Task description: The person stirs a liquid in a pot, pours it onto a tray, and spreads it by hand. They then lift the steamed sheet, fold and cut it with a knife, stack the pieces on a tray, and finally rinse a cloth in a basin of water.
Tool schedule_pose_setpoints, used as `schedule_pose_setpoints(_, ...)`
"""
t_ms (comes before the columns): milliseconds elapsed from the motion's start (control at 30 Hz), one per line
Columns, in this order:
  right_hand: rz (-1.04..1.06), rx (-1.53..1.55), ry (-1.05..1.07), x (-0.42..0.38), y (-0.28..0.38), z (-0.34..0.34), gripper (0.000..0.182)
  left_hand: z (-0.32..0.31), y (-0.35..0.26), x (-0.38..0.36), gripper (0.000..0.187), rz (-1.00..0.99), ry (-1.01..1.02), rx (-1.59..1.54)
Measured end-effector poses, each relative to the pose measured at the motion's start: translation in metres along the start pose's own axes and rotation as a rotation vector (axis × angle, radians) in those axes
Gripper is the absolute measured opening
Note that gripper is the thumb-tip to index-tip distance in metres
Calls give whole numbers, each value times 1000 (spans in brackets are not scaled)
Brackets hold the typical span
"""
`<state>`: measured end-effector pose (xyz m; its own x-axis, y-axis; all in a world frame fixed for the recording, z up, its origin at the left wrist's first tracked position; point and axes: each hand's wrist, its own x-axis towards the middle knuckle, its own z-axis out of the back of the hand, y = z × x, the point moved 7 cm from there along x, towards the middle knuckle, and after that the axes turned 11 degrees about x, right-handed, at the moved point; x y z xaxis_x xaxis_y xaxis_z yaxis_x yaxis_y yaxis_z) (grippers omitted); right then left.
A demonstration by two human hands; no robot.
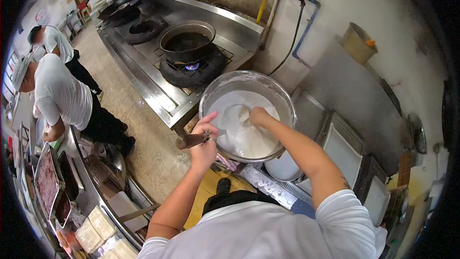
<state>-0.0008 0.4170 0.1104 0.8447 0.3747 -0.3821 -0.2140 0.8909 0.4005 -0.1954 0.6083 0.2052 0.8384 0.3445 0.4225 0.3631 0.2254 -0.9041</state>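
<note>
A large metal pot [290, 115] of white, milky liquid [262, 145] stands in front of me. My left hand [205, 146] is at its near left side, closed loosely round the wooden handle of a ladle [190, 141], with some fingers raised off the handle. The ladle's metal shaft slants into the pot toward a rounded head coated in white. Inside the pot, my right hand [260, 116] is closed, its fingers curled down right at the rim of that head. I cannot tell what these fingers pinch.
Left of the pot, a dark wok-like pan [188, 43] sits over a lit blue flame on the steel stove [158, 96]. Trays [342, 148] lean at the right. Two people work at the left counter, with a tray of dark reddish food [48, 177] and white blocks [96, 228].
</note>
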Motion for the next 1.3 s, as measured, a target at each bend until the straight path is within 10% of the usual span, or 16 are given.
schedule_pose_setpoints(267,-34,438,46,-53,-40,37,14,0,12,-29,62,5,-120,653)
schedule_pose_setpoints(400,-29,600,96,-127,-42,91,14,-9,21,-74,71,146,-137,489)
schedule_pose_setpoints(800,-114,843,-133,-314,-216,150,20,-173,2,-207,23,270,219,238)
schedule_pose_setpoints(1300,-495,1022,-535,-441,-539,17,22,-341,-50,-296,13,312,460,118)
